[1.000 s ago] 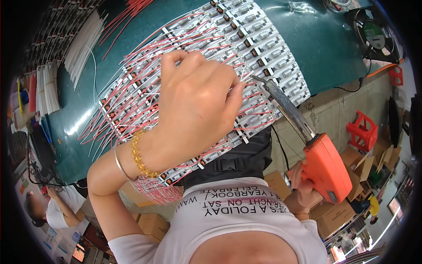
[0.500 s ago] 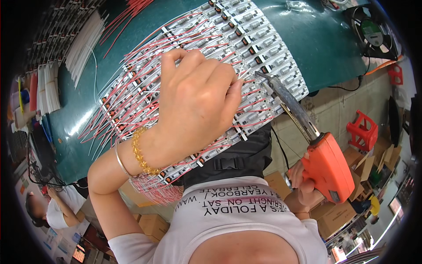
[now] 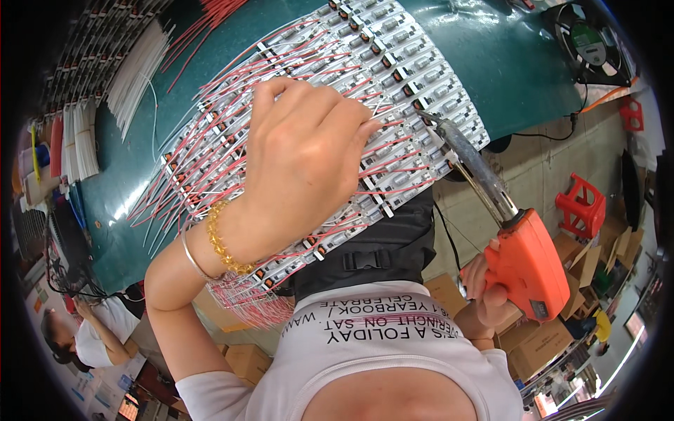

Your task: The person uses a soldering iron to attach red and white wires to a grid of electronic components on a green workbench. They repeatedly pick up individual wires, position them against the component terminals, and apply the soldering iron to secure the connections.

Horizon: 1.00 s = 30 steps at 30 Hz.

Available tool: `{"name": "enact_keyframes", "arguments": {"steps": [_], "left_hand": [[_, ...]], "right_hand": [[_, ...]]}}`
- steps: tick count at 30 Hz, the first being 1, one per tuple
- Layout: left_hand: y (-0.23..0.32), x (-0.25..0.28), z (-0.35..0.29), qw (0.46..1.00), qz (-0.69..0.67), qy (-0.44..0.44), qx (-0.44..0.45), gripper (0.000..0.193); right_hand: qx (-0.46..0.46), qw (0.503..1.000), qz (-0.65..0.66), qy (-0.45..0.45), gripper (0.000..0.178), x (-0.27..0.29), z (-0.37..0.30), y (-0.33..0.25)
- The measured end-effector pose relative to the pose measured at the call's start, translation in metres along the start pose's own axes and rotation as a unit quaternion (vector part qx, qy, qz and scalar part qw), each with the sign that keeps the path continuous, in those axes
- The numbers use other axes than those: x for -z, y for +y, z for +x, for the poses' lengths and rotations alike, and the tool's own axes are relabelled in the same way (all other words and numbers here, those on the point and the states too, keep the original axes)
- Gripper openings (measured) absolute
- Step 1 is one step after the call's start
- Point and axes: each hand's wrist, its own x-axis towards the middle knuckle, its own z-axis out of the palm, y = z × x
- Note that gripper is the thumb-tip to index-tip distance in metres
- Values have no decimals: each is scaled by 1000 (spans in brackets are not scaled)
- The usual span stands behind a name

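Note:
My left hand (image 3: 305,158) hovers over a wide panel of white circuit-board strips (image 3: 439,95). Its thumb and fingers are pinched together at a thin wire (image 3: 390,123), though the grip itself is mostly hidden behind the hand. Many red and white wires (image 3: 210,151) fan out leftward from the panel. My right hand (image 3: 483,281) is wrapped round the handle of an orange soldering gun (image 3: 530,263). The gun's dark, narrow tip (image 3: 423,114) points at the strips, just right of my left fingertips; whether it touches them I cannot tell.
On the green table (image 3: 116,238) lie bundles of white wires (image 3: 137,77) and red wires (image 3: 203,28). A black fan (image 3: 588,49) stands at the far right. Beyond the table edge are a red stool (image 3: 581,207) and cardboard boxes (image 3: 537,347). Another person (image 3: 105,330) sits lower left.
My left hand has shifted slightly left, away from the soldering gun's tip. The gun has moved a little to the right, and the panel has shifted slightly.

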Motion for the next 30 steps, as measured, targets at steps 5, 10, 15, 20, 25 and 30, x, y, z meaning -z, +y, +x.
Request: {"name": "enact_keyframes", "arguments": {"steps": [5,10,15,20,25,30], "left_hand": [[-4,2,7,1000,9,26,0,9],[-11,5,11,998,42,-26,-23,10],[-13,4,14,992,88,-53,-76,11],[-11,7,18,990,120,-23,-67,10],[-3,37,20,998,17,-37,54,6],[3,9,8,995,-40,-57,70,11]], "right_hand": [[-22,1000,9,-6,77,-7,5,-8],[-18,1000,18,6,75,-11,5,-6],[-1,1000,25,-3,75,-10,7,-4],[3,1000,10,1,77,-5,5,-3],[-1,1000,24,18,79,-7,3,-5],[-24,1000,6,-6,76,-7,1,-4]]}}
